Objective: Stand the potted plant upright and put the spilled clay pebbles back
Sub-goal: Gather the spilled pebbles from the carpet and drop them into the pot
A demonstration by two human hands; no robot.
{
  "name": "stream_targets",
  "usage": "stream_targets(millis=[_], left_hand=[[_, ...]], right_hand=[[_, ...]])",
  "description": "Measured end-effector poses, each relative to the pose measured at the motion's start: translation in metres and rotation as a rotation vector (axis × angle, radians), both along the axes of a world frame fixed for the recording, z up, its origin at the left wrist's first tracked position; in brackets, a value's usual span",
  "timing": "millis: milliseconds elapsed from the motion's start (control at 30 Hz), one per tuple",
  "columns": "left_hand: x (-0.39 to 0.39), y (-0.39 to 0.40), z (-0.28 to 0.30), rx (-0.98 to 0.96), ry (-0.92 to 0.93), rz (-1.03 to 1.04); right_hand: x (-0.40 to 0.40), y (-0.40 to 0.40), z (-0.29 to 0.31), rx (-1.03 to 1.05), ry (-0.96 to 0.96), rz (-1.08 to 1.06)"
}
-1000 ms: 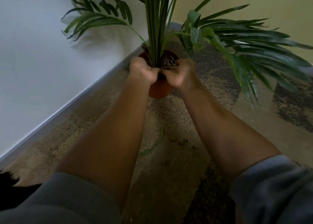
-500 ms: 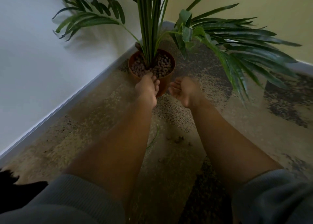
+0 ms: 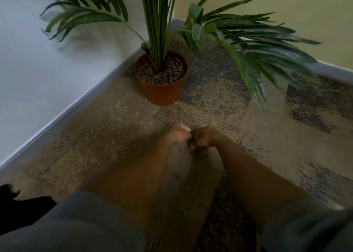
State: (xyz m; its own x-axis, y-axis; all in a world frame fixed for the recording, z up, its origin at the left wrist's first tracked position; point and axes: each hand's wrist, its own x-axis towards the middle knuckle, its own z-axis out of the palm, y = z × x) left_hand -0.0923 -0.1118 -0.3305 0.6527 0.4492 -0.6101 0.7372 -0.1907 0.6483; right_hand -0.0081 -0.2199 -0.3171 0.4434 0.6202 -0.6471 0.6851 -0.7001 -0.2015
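Note:
The potted palm stands upright in its orange pot (image 3: 162, 91) in the corner of the room. Brown clay pebbles (image 3: 161, 73) fill the pot around the stems. Both my hands are low over the carpet in front of the pot, fingertips almost meeting. My right hand (image 3: 206, 137) has its fingers curled over a dark clump of spilled pebbles (image 3: 193, 144). Motion blurs my left hand (image 3: 177, 135), so how its fingers lie is unclear. A few loose pebbles (image 3: 182, 150) lie on the carpet beneath the hands, and another pebble (image 3: 174, 174) lies nearer to me.
A white wall with a grey skirting board (image 3: 80, 103) runs along the left, and a yellow wall (image 3: 286, 7) stands behind. Long palm fronds (image 3: 254, 47) droop out to the right over the patterned carpet (image 3: 267, 137). A dark shape (image 3: 11, 200) shows at the lower left.
Both hands have drawn back from the pot's rim down to the carpet, where they now meet over the spilled pebbles. The pot stands free of the hands.

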Motion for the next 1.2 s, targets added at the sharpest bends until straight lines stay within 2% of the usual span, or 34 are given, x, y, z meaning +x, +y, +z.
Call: stream_targets(millis=[100, 200, 400, 600, 767, 967, 1067, 1133, 1200], left_hand=[[-0.009, -0.006, -0.010, 0.053, 0.092, -0.149], [-0.018, -0.008, -0.017, 0.111, 0.143, -0.256], [-0.025, -0.015, -0.024, 0.268, 0.131, -0.325], [-0.027, -0.015, -0.020, 0.314, 0.158, -0.360], [-0.028, -0.017, -0.014, 0.237, 0.271, -0.412], [-0.032, -0.018, -0.016, 0.099, 0.428, -0.515], [-0.035, -0.017, -0.016, 0.061, 0.484, -0.545], [-0.040, -0.017, -0.015, 0.024, 0.520, -0.577], [-0.045, -0.018, -0.016, 0.029, 0.511, -0.582]], right_hand=[[-0.001, -0.011, -0.010, -0.003, 0.075, -0.052], [-0.006, -0.021, -0.019, 0.030, 0.036, -0.061], [-0.004, -0.030, -0.025, 0.161, 0.082, -0.066], [-0.005, -0.037, -0.030, 0.266, 0.084, -0.116], [-0.009, -0.039, -0.034, 0.362, 0.126, -0.148], [-0.023, -0.027, -0.035, 0.362, 0.143, -0.213], [-0.024, -0.020, -0.034, 0.276, 0.119, -0.187], [-0.024, -0.013, -0.032, 0.161, 0.017, -0.072], [-0.026, -0.007, -0.030, 0.087, -0.063, -0.051]])
